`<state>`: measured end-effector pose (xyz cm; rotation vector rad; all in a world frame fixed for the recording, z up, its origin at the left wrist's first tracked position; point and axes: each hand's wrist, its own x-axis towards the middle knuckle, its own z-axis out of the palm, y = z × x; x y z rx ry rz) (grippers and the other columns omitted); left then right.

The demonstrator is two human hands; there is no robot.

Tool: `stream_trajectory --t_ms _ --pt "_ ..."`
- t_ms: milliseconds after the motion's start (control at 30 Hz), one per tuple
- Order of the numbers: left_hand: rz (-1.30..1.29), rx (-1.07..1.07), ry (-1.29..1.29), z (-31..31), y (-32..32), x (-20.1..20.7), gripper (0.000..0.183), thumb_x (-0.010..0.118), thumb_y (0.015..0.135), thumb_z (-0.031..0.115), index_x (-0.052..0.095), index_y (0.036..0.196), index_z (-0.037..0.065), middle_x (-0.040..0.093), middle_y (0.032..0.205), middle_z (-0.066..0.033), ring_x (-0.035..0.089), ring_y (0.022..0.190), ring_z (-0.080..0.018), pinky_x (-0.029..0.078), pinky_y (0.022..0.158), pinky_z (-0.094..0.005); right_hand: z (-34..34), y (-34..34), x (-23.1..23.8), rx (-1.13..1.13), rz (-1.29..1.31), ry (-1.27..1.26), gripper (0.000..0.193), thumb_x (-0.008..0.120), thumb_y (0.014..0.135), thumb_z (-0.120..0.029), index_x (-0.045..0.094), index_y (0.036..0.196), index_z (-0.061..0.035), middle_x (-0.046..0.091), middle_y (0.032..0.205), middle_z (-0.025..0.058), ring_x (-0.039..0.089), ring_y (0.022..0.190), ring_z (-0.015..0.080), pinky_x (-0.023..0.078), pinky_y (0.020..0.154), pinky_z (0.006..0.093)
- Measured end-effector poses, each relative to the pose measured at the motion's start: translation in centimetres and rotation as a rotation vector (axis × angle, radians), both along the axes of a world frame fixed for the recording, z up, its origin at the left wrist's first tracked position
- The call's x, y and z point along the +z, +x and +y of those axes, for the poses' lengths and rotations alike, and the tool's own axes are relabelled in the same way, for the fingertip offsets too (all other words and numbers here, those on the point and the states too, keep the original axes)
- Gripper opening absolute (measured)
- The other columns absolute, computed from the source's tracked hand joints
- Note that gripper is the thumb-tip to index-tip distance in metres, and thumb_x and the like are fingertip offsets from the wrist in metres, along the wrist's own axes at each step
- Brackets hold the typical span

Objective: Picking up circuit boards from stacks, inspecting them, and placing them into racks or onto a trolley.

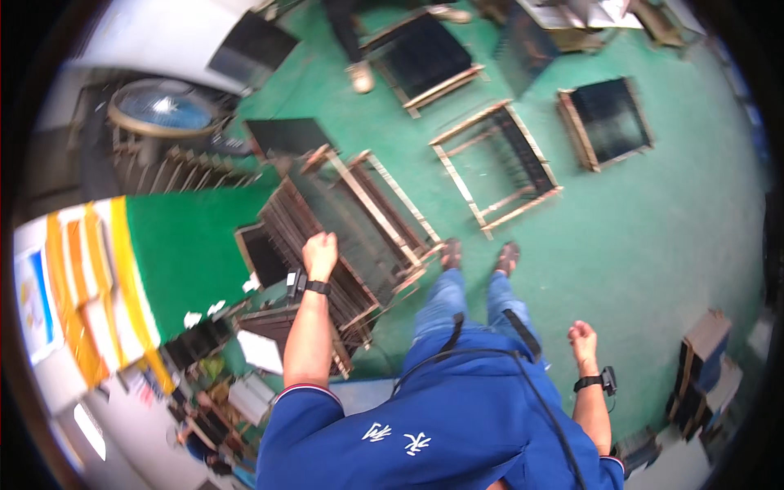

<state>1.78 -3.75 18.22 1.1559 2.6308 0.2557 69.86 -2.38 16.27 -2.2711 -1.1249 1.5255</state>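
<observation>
My left hand (320, 256) is closed in a fist over a wooden-edged rack (359, 220) of dark flat panels. Nothing shows in that fist, and I cannot tell whether it touches the rack below. Out to my right side, my right hand (582, 339) hangs over the green floor with its fingers curled in and nothing visible in them. Each wrist wears a black strap with a small device. An open wooden frame (459, 174) with a dark panel along its right side lies on the floor ahead of my feet.
Further frames with dark panels stand at the far middle (425, 57) and far right (608, 118). A round fan (163, 108) is at the far left, beyond a green-topped table (196, 253). Another person's leg (343, 33) shows at the top. Boxes (702, 367) sit at the right.
</observation>
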Motion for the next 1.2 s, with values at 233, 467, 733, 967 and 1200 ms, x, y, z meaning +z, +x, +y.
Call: stream_trajectory --t_ms 233,467,733,967,1200 --pt "-0.736 0.184 0.459 -0.4 3.1 19.5 0.022 0.056 0.090 0.013 0.055 0.070 0.005 0.042 0.061 0.0100 0.034 0.053 -0.0007 0.026 0.046 -0.0205 13.7 -14.9 2.5 0.357 0.377 0.198 0.042 0.060 0.089 -0.019 0.052 0.123 0.0041 0.060 0.115 0.0144 0.058 0.106 0.0185 0.046 0.090 0.0297" --pt "-1.054 0.051 0.824 1.1 5.6 21.8 0.022 0.060 0.088 0.020 0.066 0.090 -0.001 0.054 0.066 0.0052 0.039 0.051 -0.0006 0.027 0.046 -0.0174 19.6 -26.4 15.7 0.264 1.192 0.158 0.060 0.040 0.098 -0.042 0.039 0.136 0.0048 0.052 0.129 0.0162 0.052 0.117 0.0212 0.040 0.099 0.0325" --pt "-1.013 -0.256 0.808 5.8 8.2 21.4 0.029 0.055 0.090 0.017 0.064 0.104 -0.007 0.066 0.094 -0.0051 0.057 0.082 -0.0097 0.044 0.073 -0.0233 16.8 -24.7 23.1 0.178 1.024 0.374 0.036 0.054 0.094 -0.015 0.048 0.124 0.0031 0.059 0.114 0.0077 0.055 0.101 0.0118 0.043 0.090 0.0265" --pt "-1.090 -0.270 0.828 7.6 9.3 21.4 0.028 0.054 0.091 0.013 0.063 0.108 -0.007 0.065 0.098 -0.0064 0.056 0.085 -0.0108 0.044 0.076 -0.0246 15.9 -23.4 24.1 0.102 0.976 0.431 0.031 0.054 0.093 -0.011 0.051 0.120 0.0024 0.060 0.110 0.0064 0.055 0.097 0.0104 0.043 0.087 0.0249" --pt "-1.075 -0.297 0.801 7.9 9.4 21.6 0.029 0.054 0.091 0.014 0.061 0.110 -0.008 0.064 0.098 -0.0061 0.055 0.084 -0.0093 0.043 0.075 -0.0233 15.4 -23.1 23.8 0.060 0.993 0.404 0.031 0.052 0.093 -0.010 0.051 0.122 0.0030 0.060 0.111 0.0071 0.055 0.098 0.0108 0.042 0.089 0.0250"
